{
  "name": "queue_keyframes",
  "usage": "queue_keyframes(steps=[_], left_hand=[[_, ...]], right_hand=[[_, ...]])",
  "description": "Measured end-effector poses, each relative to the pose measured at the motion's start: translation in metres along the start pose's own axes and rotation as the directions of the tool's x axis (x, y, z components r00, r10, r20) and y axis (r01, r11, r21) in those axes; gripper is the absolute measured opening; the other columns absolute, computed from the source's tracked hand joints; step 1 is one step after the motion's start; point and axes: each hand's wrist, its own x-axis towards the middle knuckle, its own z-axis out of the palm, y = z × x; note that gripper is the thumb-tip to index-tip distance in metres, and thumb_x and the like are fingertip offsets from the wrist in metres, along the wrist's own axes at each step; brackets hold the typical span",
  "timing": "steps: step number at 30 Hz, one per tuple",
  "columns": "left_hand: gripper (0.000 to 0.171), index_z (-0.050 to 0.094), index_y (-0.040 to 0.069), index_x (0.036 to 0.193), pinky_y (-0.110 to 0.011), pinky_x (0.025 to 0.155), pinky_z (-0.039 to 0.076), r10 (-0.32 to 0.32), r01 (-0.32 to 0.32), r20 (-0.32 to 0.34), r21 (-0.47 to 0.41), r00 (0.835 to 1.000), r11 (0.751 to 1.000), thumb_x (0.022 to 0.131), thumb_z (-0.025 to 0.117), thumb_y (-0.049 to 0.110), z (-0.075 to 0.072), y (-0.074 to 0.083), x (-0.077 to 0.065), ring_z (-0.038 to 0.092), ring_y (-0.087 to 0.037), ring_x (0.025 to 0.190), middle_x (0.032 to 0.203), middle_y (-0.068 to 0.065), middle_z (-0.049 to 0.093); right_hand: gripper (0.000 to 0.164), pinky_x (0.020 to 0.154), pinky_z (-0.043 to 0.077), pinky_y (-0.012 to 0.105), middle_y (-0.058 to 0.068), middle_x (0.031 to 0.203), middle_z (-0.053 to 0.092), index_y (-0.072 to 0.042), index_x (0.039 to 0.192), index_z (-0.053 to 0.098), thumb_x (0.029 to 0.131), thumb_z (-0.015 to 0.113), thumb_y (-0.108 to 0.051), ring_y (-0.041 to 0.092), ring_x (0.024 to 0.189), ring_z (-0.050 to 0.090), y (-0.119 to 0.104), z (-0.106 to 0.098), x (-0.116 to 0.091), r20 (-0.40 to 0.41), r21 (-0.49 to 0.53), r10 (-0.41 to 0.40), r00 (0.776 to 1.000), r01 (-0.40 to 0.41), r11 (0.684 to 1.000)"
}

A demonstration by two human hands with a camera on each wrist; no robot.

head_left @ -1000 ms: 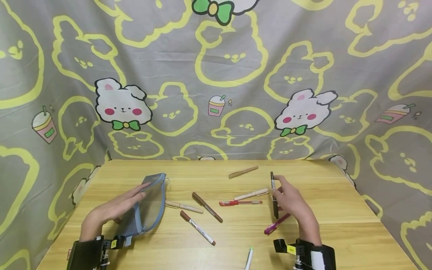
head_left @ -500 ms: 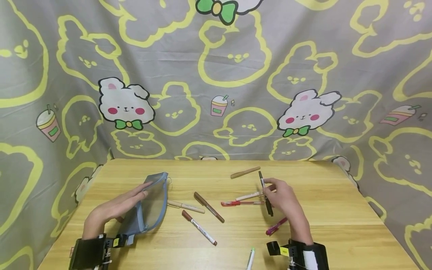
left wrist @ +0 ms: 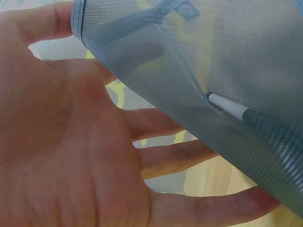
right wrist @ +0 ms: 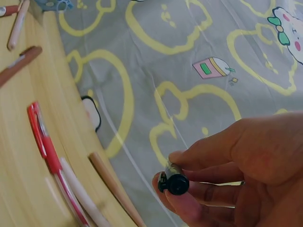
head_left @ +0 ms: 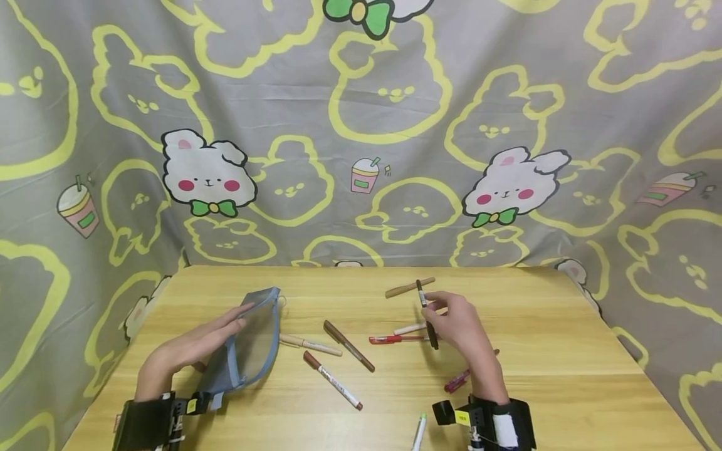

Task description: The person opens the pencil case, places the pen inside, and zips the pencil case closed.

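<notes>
In the head view my left hand (head_left: 197, 341) holds a blue-grey mesh pencil pouch (head_left: 255, 344) at the table's left, its fingers extended along it. The left wrist view shows those fingers passing behind the mesh pouch (left wrist: 142, 66), their tips hidden. A pen with a white section (left wrist: 228, 106) shows through the mesh. My right hand (head_left: 455, 318) pinches a black marker (head_left: 431, 335) between thumb and fingers, above the table. In the right wrist view the marker (right wrist: 178, 184) points its dark end at the camera. Below it lie a red gel pen (head_left: 389, 339) and a pale pen (head_left: 408, 329), partly covered.
On the wooden table (head_left: 541, 326) lie a tan pen (head_left: 402, 290) at the back, a beige pen (head_left: 310, 345), a brown pen (head_left: 348, 346), a white-and-brown marker (head_left: 333, 380), a green-tipped pen (head_left: 420, 432) and a magenta pen (head_left: 457, 381). Patterned cloth (head_left: 304, 113) hangs behind.
My right hand has carried the black marker leftward, from above the magenta pen to over the ends of the pale and red pens. My left hand and the pouch stay put.
</notes>
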Motion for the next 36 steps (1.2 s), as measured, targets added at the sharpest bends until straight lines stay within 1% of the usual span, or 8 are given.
queue_keyframes(steps=[5, 10, 14, 18, 21, 25, 30, 36], left_hand=[[0.073, 0.007, 0.017, 0.167, -0.073, 0.066, 0.053, 0.005, -0.005, 0.008, -0.014, 1.000, 1.000, 0.109, 0.035, 0.053, 0.000, -0.002, 0.000, 0.009, -0.070, 0.141, 0.167, -0.029, -0.006], [0.074, 0.008, 0.016, 0.167, -0.071, 0.065, 0.054, 0.009, -0.009, 0.007, -0.017, 1.000, 1.000, 0.109, 0.036, 0.052, -0.001, 0.000, 0.002, 0.010, -0.071, 0.140, 0.166, -0.031, -0.006], [0.074, 0.008, 0.017, 0.167, -0.070, 0.065, 0.055, 0.015, -0.015, 0.010, -0.016, 1.000, 1.000, 0.109, 0.037, 0.053, 0.000, 0.003, 0.004, 0.010, -0.070, 0.141, 0.167, -0.030, -0.006], [0.075, 0.008, 0.017, 0.167, -0.069, 0.065, 0.055, 0.016, -0.015, 0.017, -0.019, 1.000, 1.000, 0.108, 0.037, 0.054, 0.003, 0.004, 0.005, 0.009, -0.069, 0.142, 0.167, -0.030, -0.006], [0.075, 0.008, 0.017, 0.167, -0.070, 0.065, 0.055, 0.014, -0.014, 0.016, -0.020, 1.000, 1.000, 0.108, 0.037, 0.053, 0.003, 0.005, 0.006, 0.009, -0.069, 0.141, 0.167, -0.030, -0.005], [0.074, 0.009, 0.018, 0.167, -0.071, 0.066, 0.054, 0.021, -0.021, 0.016, -0.016, 1.000, 1.000, 0.108, 0.037, 0.053, 0.004, 0.006, 0.007, 0.010, -0.071, 0.140, 0.167, -0.030, -0.005], [0.074, 0.008, 0.020, 0.167, -0.071, 0.066, 0.054, 0.016, -0.016, 0.024, -0.011, 1.000, 1.000, 0.108, 0.037, 0.054, 0.003, 0.004, 0.007, 0.010, -0.071, 0.140, 0.167, -0.029, -0.006], [0.074, 0.006, 0.017, 0.167, -0.072, 0.065, 0.053, 0.005, -0.004, 0.025, -0.014, 1.000, 1.000, 0.109, 0.034, 0.053, 0.001, -0.001, 0.003, 0.007, -0.071, 0.140, 0.166, -0.031, -0.007]], right_hand=[[0.036, 0.057, 0.057, 0.032, 0.017, 0.109, 0.069, 0.003, 0.132, 0.066, 0.098, 0.065, -0.008, 0.021, 0.079, 0.070, -0.012, 0.011, 0.005, -0.008, 0.030, -0.001, 1.000, 0.002, 1.000], [0.038, 0.055, 0.053, 0.030, 0.016, 0.109, 0.069, 0.000, 0.133, 0.067, 0.095, 0.064, -0.003, 0.020, 0.078, 0.067, -0.029, 0.025, 0.011, -0.007, 0.053, -0.005, 1.000, 0.006, 0.999], [0.038, 0.056, 0.050, 0.028, 0.013, 0.108, 0.070, 0.000, 0.130, 0.069, 0.092, 0.065, -0.002, 0.019, 0.078, 0.065, -0.040, 0.038, 0.013, -0.013, 0.044, -0.031, 0.999, 0.031, 0.999], [0.038, 0.054, 0.049, 0.028, 0.012, 0.107, 0.070, 0.001, 0.129, 0.069, 0.091, 0.067, -0.001, 0.017, 0.073, 0.064, -0.051, 0.052, 0.012, 0.011, 0.076, -0.050, 0.999, 0.049, 0.996], [0.036, 0.054, 0.050, 0.028, 0.012, 0.105, 0.070, 0.002, 0.128, 0.069, 0.092, 0.069, -0.002, 0.016, 0.070, 0.062, -0.056, 0.062, 0.012, 0.031, 0.095, -0.061, 0.998, 0.057, 0.994], [0.035, 0.054, 0.052, 0.028, 0.011, 0.105, 0.070, 0.001, 0.127, 0.069, 0.093, 0.070, -0.003, 0.015, 0.068, 0.062, -0.062, 0.076, 0.011, 0.063, 0.121, -0.055, 0.997, 0.047, 0.992], [0.036, 0.058, 0.052, 0.027, 0.011, 0.104, 0.072, 0.001, 0.127, 0.069, 0.091, 0.072, -0.001, 0.015, 0.071, 0.064, -0.067, 0.092, 0.011, 0.107, 0.148, -0.070, 0.992, 0.054, 0.988], [0.036, 0.061, 0.050, 0.028, 0.010, 0.102, 0.072, 0.000, 0.125, 0.071, 0.089, 0.074, -0.001, 0.015, 0.072, 0.063, -0.078, 0.113, 0.011, 0.152, 0.169, -0.092, 0.984, 0.066, 0.983]])
